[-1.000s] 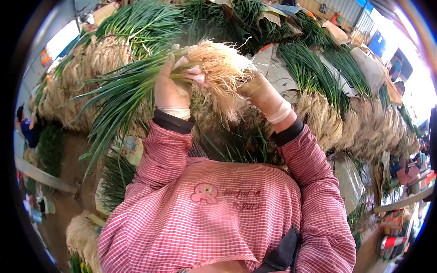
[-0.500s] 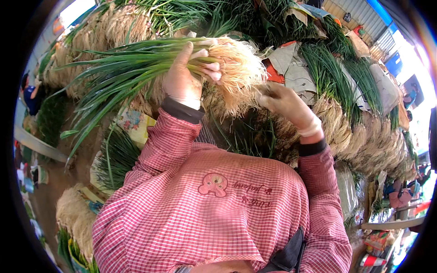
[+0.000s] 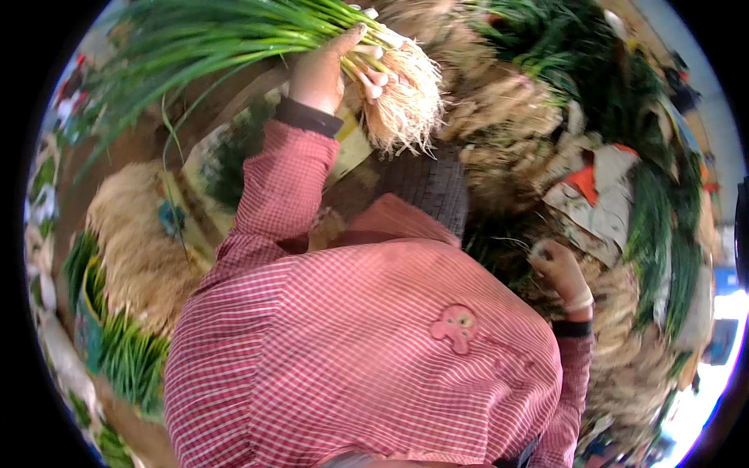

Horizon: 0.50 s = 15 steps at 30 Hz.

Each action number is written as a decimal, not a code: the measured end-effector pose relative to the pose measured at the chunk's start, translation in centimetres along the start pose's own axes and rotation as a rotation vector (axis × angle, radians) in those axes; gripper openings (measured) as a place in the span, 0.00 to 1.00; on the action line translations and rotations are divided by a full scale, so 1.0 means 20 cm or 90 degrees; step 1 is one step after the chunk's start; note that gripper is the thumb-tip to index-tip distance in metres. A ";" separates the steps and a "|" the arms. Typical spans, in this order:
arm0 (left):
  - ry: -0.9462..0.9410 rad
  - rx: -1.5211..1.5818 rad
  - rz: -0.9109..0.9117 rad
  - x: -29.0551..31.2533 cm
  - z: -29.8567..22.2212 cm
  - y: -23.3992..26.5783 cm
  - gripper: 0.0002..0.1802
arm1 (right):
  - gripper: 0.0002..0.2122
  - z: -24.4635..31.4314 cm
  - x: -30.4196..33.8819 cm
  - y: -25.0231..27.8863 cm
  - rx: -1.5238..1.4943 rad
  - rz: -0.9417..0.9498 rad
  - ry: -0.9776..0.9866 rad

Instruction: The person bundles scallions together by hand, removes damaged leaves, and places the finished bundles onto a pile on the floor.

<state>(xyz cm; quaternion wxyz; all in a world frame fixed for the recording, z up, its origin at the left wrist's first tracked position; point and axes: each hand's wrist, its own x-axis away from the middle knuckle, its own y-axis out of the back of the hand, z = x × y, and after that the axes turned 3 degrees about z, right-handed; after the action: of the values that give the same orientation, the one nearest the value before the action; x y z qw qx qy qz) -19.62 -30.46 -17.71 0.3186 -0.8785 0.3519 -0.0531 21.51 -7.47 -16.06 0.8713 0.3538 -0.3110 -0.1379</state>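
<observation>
We see green onions (image 3: 304, 30), with whitish bulbs (image 3: 370, 53) and shaggy roots (image 3: 409, 97), gripped aloft in the left hand (image 3: 318, 78). The right hand (image 3: 560, 271) is half curled; its content we cannot tell. The checked smock (image 3: 335, 335) has unreadable, blurred marks (image 3: 515, 365).

One head-worn fisheye looks down — close above the checked shirt (image 3: 343, 335).

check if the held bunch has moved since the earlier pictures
Yes, leftward: the bunch, in the left hand, is now clearly farther left of the white-and-red sheet than it was before.
</observation>
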 end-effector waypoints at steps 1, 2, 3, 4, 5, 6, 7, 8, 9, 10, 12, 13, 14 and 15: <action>-0.076 -0.051 -0.011 -0.02 -0.01 0.17 0.17 | 0.11 -0.04 0.00 -0.01 0.038 -0.008 -0.018; -0.052 -0.108 -0.035 -0.04 -0.03 0.39 0.17 | 0.12 -0.09 -0.01 -0.02 0.057 0.008 -0.058; 0.010 -0.215 -0.131 0.00 -0.05 0.53 0.18 | 0.13 -0.16 -0.03 -0.02 0.078 0.019 -0.101; 0.074 -0.316 -0.226 0.04 -0.08 0.66 0.19 | 0.14 -0.21 -0.05 -0.02 0.103 0.025 -0.144; 0.132 -0.320 -0.191 0.10 -0.11 0.72 0.20 | 0.15 -0.27 -0.06 -0.02 0.131 0.033 -0.145; 0.192 -0.372 -0.227 0.15 -0.10 0.89 0.21 | 0.16 -0.30 -0.04 -0.03 0.163 0.038 -0.147; 0.270 -0.318 -0.229 0.21 -0.08 0.95 0.23 | 0.16 -0.36 -0.07 -0.02 0.178 0.044 -0.136; 0.352 -0.253 -0.215 0.23 0.01 1.04 0.25 | 0.16 -0.40 -0.09 -0.04 0.194 0.042 -0.143; 0.407 -0.171 -0.283 0.23 0.19 1.18 0.26 | 0.16 -0.44 -0.11 -0.06 0.196 0.034 -0.144; 0.461 -0.083 -0.359 0.26 0.42 1.32 0.27 | 0.15 -0.45 -0.14 -0.05 0.205 0.032 -0.141; 0.553 -0.068 -0.468 0.41 0.79 1.44 0.26 | 0.17 -0.23 -0.25 -0.05 0.198 0.109 -0.158; 0.591 -0.067 -0.517 0.54 0.99 1.54 0.26 | 0.17 -0.20 -0.18 -0.04 0.248 0.113 -0.119; 0.611 -0.049 -0.503 0.59 1.16 1.66 0.26 | 0.18 -0.21 -0.20 -0.04 0.295 0.101 -0.082; 0.628 -0.030 -0.499 0.65 1.33 1.77 0.26 | 0.16 -0.20 -0.26 -0.03 0.323 0.098 -0.141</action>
<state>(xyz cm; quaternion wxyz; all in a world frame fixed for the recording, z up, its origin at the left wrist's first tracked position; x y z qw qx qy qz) -22.14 -44.58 -61.59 0.0564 -0.8210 0.1105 -0.5572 19.96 -3.40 -21.02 0.7233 0.5186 -0.4551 -0.0271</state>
